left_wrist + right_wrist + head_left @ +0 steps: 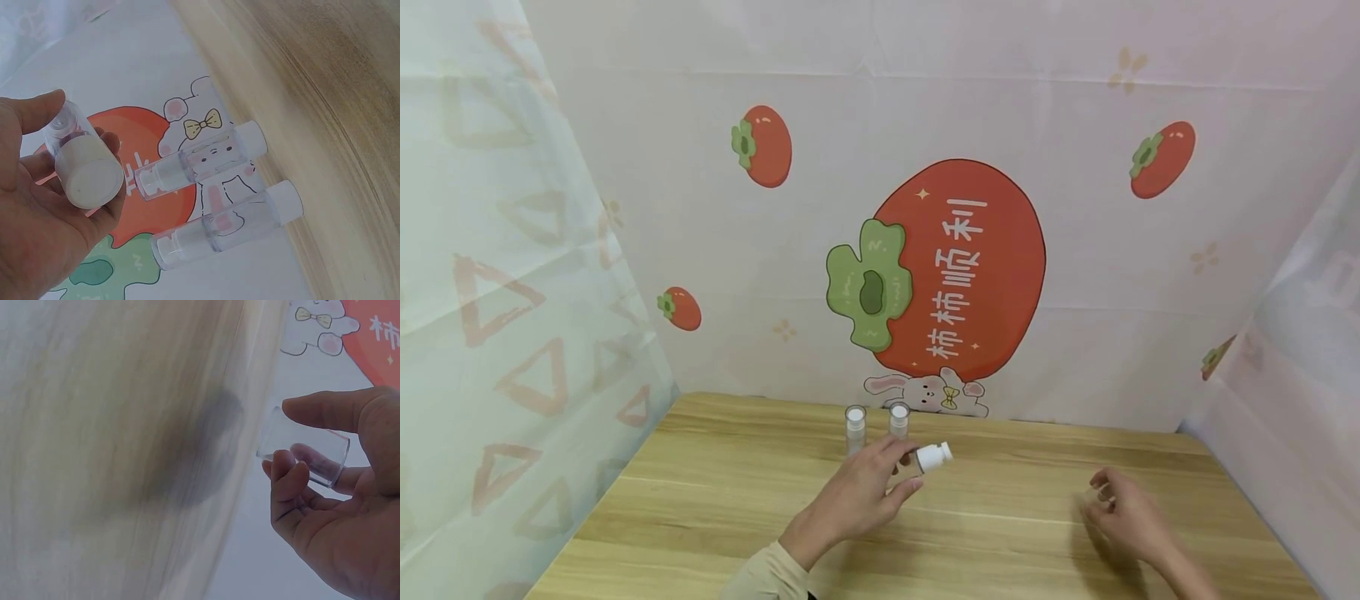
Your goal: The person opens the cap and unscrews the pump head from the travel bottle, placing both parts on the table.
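Note:
In the head view my left hand (pixel 868 492) grips a small pump bottle, its uncovered white pump top (pixel 934 456) tilted to the right. The left wrist view shows this bottle (pixel 90 172) from its white base, with thumb and fingers around the clear body. Well to the right, just above the table, my right hand (pixel 1127 517) pinches a clear cap. That see-through cap (pixel 303 447) lies between thumb and fingers in the right wrist view. Two similar bottles, one on the left (pixel 855 429) and one on the right (pixel 899 419), stand upright with clear caps on, beyond my left hand.
The wood-grain table (pixel 985 550) runs back to a white cloth backdrop (pixel 1075 350) printed with red persimmons and a rabbit. Cloth side walls, one on the left (pixel 512 250) and one on the right (pixel 1300 400), flank the table.

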Demonstrator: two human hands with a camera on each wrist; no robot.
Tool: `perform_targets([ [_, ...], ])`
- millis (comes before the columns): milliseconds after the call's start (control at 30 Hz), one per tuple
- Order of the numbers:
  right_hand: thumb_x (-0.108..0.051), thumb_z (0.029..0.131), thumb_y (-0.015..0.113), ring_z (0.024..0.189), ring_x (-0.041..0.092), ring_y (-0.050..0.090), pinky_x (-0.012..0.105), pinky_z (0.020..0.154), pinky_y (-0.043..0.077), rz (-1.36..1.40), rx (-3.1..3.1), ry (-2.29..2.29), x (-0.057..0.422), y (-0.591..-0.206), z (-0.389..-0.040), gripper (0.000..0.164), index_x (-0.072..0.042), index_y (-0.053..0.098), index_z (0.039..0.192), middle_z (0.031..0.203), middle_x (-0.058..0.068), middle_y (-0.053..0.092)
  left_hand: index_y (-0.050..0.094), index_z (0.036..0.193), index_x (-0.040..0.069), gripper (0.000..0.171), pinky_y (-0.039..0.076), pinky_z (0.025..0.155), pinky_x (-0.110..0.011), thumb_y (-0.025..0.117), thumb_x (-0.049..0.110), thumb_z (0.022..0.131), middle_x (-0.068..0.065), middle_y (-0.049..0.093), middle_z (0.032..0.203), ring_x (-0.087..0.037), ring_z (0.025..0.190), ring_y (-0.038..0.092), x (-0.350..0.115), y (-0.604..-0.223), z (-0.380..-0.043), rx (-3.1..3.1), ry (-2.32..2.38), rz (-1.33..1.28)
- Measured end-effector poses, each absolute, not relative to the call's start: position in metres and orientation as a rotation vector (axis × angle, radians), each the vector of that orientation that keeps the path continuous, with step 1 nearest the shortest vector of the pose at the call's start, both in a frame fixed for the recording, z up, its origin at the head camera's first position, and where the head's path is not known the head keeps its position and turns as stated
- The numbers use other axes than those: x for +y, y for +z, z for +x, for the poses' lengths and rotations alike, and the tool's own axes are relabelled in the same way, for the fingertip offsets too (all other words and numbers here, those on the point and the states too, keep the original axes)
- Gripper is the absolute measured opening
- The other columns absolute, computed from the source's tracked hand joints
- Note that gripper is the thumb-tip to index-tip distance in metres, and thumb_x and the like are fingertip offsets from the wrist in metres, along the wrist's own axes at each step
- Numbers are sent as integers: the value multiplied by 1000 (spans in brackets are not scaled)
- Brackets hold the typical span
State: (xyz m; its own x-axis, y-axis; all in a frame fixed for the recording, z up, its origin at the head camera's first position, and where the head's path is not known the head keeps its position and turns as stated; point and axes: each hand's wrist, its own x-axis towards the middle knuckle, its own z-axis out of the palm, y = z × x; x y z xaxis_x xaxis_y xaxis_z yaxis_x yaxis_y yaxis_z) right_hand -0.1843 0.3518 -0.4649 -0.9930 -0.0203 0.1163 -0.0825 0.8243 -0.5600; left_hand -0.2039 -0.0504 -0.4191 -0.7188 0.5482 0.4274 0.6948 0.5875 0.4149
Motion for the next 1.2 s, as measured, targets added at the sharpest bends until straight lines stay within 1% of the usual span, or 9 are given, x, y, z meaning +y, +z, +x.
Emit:
perform_targets([
  [67, -6, 82, 80, 83, 28, 67, 44, 71, 55, 79, -2888, 855, 353, -466, -185, 34, 7, 59, 106, 93, 13, 67, 62, 129, 13, 36, 53, 79, -25, 71, 26, 97, 5, 63, 110, -11, 94, 62, -51, -420, -204, -2564, -821, -1024],
  [233, -5, 81, 79, 83, 27, 66, 43, 71, 54, 71, -2890, 789, 359, -468, -185, 32, 6, 60, 105, 92, 11, 67, 62, 129, 14, 36, 53, 80, -25, 71, 27, 97, 5, 64, 110, -12, 95, 63, -51, -419, -204, -2566, -825, -1026],
  [467, -5, 79, 78, 83, 27, 65, 45, 71, 54, 89, -2905, 753, 366, -472, -186, 34, 7, 60, 105, 91, 10, 67, 61, 130, 14, 36, 54, 81, -27, 70, 28, 97, 6, 64, 112, -13, 97, 63, -51, -417, -203, -2583, -835, -1026],
  [633, -5, 78, 77, 83, 26, 64, 44, 70, 52, 89, -2927, 734, 369, -474, -186, 34, 6, 60, 105, 90, 9, 66, 62, 131, 14, 37, 54, 82, -27, 70, 28, 97, 5, 63, 114, -13, 99, 63, -51, -417, -203, -2587, -832, -1037],
  [833, -5, 76, 77, 84, 26, 64, 45, 71, 52, 77, -2936, 718, 371, -474, -187, 36, 6, 60, 106, 90, 8, 65, 61, 131, 15, 37, 54, 82, -28, 69, 30, 98, 6, 62, 114, -11, 100, 62, -50, -418, -203, -2604, -825, -1040],
  [1067, -7, 75, 78, 83, 26, 64, 46, 71, 52, 73, -2931, 687, 372, -475, -189, 39, 7, 60, 106, 88, 8, 66, 62, 130, 15, 37, 53, 83, -28, 69, 31, 98, 4, 63, 113, -12, 100, 62, -51, -418, -203, -2600, -825, -1044],
  [1133, -10, 76, 79, 82, 27, 63, 45, 70, 51, 66, -2932, 679, 372, -475, -188, 42, 9, 59, 108, 88, 8, 65, 62, 130, 15, 37, 53, 83, -27, 70, 31, 98, 3, 63, 113, -11, 100, 61, -51, -417, -203, -2599, -826, -1048],
  [1200, -13, 78, 79, 84, 32, 64, 49, 71, 51, 57, -2931, 667, 372, -474, -187, 46, 11, 57, 111, 90, 13, 65, 62, 130, 15, 38, 53, 83, -27, 70, 31, 97, 2, 64, 112, -10, 100, 61, -51, -417, -203, -2596, -828, -1052],
])
